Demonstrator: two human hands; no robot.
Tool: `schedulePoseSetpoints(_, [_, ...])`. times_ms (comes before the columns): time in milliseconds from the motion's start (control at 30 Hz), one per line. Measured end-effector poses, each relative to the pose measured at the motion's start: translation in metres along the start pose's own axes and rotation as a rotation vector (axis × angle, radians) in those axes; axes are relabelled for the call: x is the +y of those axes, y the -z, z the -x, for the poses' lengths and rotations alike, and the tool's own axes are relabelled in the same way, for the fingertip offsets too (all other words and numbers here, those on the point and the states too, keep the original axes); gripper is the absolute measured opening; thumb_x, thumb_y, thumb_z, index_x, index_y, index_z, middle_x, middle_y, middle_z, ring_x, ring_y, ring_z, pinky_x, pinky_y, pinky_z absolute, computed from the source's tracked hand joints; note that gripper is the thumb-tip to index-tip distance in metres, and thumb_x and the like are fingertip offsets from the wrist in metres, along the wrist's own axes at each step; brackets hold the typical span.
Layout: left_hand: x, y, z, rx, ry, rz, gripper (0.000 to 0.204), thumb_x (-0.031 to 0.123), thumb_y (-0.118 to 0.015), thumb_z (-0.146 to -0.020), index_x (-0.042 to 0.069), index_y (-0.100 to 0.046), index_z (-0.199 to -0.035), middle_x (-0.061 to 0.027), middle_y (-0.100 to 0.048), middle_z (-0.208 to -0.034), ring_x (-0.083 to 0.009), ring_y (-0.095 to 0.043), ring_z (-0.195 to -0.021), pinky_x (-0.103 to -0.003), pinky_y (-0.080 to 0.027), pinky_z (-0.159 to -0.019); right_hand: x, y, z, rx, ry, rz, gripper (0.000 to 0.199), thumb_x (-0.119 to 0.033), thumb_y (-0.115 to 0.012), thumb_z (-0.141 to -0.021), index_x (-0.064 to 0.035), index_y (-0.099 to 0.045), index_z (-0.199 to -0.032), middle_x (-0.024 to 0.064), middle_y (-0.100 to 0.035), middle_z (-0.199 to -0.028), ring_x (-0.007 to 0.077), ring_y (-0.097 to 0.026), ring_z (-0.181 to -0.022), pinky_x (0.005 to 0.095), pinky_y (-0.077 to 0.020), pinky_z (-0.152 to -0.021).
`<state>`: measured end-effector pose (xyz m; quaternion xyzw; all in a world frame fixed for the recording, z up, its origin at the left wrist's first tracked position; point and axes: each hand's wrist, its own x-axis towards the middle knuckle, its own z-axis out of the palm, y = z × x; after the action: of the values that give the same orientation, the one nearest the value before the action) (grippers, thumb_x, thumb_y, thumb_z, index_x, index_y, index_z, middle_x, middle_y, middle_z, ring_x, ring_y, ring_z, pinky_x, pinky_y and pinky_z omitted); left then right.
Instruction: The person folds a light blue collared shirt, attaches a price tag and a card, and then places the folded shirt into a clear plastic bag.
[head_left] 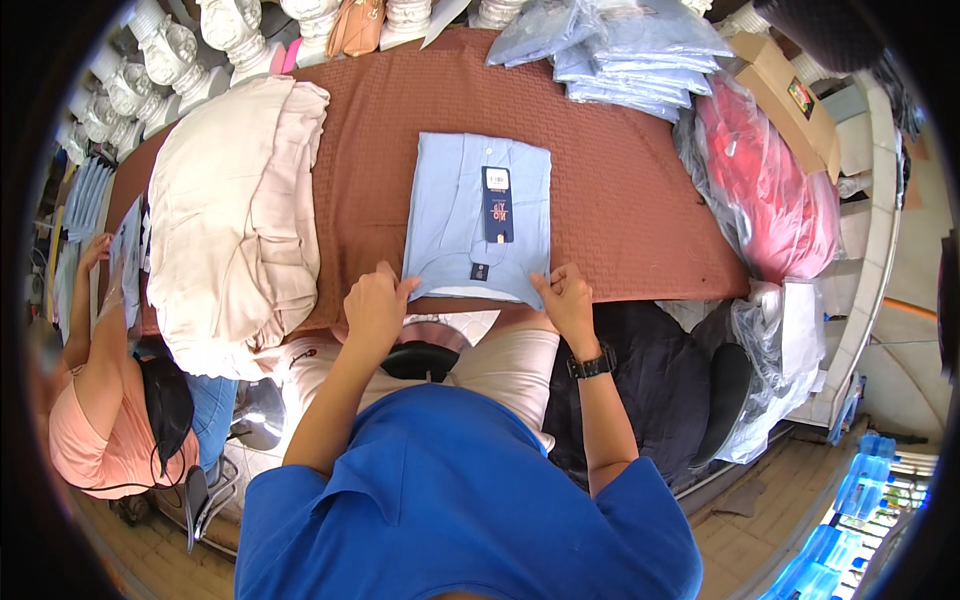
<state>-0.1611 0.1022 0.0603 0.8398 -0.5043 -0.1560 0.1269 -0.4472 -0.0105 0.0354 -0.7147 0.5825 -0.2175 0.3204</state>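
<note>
A folded light blue shirt (450, 215) lies flat on the brown cloth-covered table (620, 230), its collar end toward me. A dark hang tag (497, 205) rests on its front, and a small dark label (480, 272) shows at the neck. My left hand (377, 308) pinches the shirt's near left corner between thumb and fingers. At the near right corner, my right hand (566, 302) grips the edge in the same way; a dark watch is on that wrist. A white edge shows under the shirt's near side between my hands.
Beige cloth (235, 210) is heaped at the left. Bagged blue shirts (630, 60) are stacked at the far right, near a cardboard box (785, 105) and a bagged red bundle (765, 180). A co-worker (110, 420) sits at the left, and a black chair (640, 390) stands at my right.
</note>
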Motion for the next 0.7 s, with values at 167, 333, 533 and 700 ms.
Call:
schedulePoseSetpoints(167, [0.073,0.000,-0.055,0.478,-0.556,0.133,0.060,0.050,-0.060,-0.095,0.006,-0.058,-0.135,-0.0167,-0.049,-0.148,-0.0403,-0.042,-0.138,-0.053,-0.037,-0.110,-0.035,0.022,-0.069,0.226,0.278,0.308,0.048,-0.031,-0.078,-0.086,0.0008,-0.053,-0.111,0.0285,-0.057,-0.106,0.0471,-0.059,-0.090,0.0549,-0.0478,-0.075])
schedulePoseSetpoints(333, [0.093,-0.058,-0.095,0.340,-0.740,0.078,0.066,0.055,-0.061,-0.092,0.018,-0.053,-0.146,-0.0105,-0.037,-0.161,-0.0406,-0.022,-0.152,-0.065,-0.019,-0.119,-0.109,0.030,-0.197,0.611,0.604,0.392,0.063,-0.018,-0.080,-0.079,-0.0017,-0.050,-0.132,0.0272,-0.044,-0.135,0.0474,-0.047,-0.113,0.0559,-0.0417,-0.092])
schedulePoseSetpoints(533, [0.092,-0.064,-0.095,0.349,-0.743,0.119,0.067,0.058,-0.062,-0.091,0.018,-0.056,-0.145,-0.0079,-0.037,-0.162,-0.0413,-0.021,-0.152,-0.065,-0.017,-0.120,-0.131,0.055,-0.307,0.730,0.677,0.933,0.066,-0.012,-0.073,-0.080,-0.0203,-0.052,-0.142,0.0122,-0.039,-0.154,0.0421,-0.041,-0.134,0.0574,-0.0312,-0.114])
schedulePoseSetpoints(700, [0.092,-0.067,-0.096,0.355,-0.741,0.113,0.066,0.057,-0.062,-0.091,0.019,-0.056,-0.145,-0.0075,-0.036,-0.162,-0.0406,-0.021,-0.152,-0.063,-0.016,-0.121,-0.143,0.088,-0.338,0.703,0.545,0.435,0.023,-0.021,-0.060,-0.097,-0.0235,-0.077,-0.113,0.0083,-0.069,-0.122,0.0377,-0.053,-0.125,0.0540,-0.0364,-0.109])
